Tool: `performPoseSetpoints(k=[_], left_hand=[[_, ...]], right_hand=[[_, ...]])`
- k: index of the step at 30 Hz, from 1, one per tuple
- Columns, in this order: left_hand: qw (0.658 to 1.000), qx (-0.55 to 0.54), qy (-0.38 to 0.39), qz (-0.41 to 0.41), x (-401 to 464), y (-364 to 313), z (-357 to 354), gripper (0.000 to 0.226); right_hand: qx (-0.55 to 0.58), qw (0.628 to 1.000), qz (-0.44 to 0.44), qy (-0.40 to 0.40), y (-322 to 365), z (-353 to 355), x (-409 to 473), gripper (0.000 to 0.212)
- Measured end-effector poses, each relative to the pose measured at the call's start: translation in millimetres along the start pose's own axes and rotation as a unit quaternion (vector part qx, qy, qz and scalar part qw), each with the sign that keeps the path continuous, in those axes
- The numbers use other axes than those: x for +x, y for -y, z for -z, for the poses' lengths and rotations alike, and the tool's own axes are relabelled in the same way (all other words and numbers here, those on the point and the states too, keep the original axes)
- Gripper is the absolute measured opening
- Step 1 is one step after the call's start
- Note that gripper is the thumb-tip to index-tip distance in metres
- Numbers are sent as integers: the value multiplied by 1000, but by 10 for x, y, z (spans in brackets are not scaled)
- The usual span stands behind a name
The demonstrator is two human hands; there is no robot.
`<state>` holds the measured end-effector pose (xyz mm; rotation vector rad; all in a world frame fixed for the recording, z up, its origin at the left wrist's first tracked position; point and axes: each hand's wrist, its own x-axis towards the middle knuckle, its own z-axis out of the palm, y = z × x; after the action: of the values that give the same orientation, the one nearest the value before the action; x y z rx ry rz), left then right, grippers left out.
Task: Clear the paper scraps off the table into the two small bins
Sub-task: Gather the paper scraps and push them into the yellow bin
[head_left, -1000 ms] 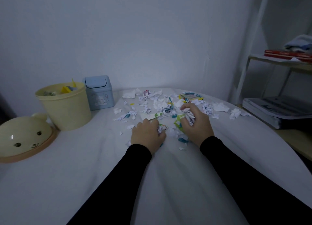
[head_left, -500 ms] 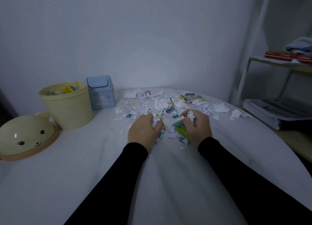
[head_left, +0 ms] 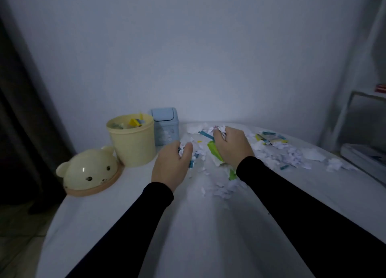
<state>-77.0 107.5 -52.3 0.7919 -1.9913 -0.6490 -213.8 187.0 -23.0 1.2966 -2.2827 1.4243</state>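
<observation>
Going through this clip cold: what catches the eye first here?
Both hands, mid-table, clutch fistfuls of paper scraps: the left hand nearer the bins, the right hand with a green piece sticking out. More scraps litter the table to the right. At the left stand an open yellow bin, a blue lidded bin and a bear-faced lid.

Both hands (head_left: 205, 154) grip scraps (head_left: 217, 146) nr bins (head_left: 144, 140).

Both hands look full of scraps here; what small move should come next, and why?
Probably carry both handfuls left to the open yellow bin and drop them in. The left hand and right hand each grip a clump of paper scraps, with a green piece hanging from the right. That bin stands uncovered, while the blue bin has its lid on.
</observation>
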Motion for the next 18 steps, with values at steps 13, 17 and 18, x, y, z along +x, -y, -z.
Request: performPoseSetpoints(k=[13, 17, 18], left_hand=[[988, -141, -66, 22, 1177, 107, 946, 42], [986, -148, -63, 34, 1561, 253, 1142, 39], [987, -147, -54, 46, 1633, 311, 1172, 37]], right_hand=[[208, 978, -5, 21, 1254, -903, 879, 42], [306, 951, -40, 16, 1553, -1179, 1120, 44], [339, 939, -59, 20, 1609, -1246, 1156, 43]])
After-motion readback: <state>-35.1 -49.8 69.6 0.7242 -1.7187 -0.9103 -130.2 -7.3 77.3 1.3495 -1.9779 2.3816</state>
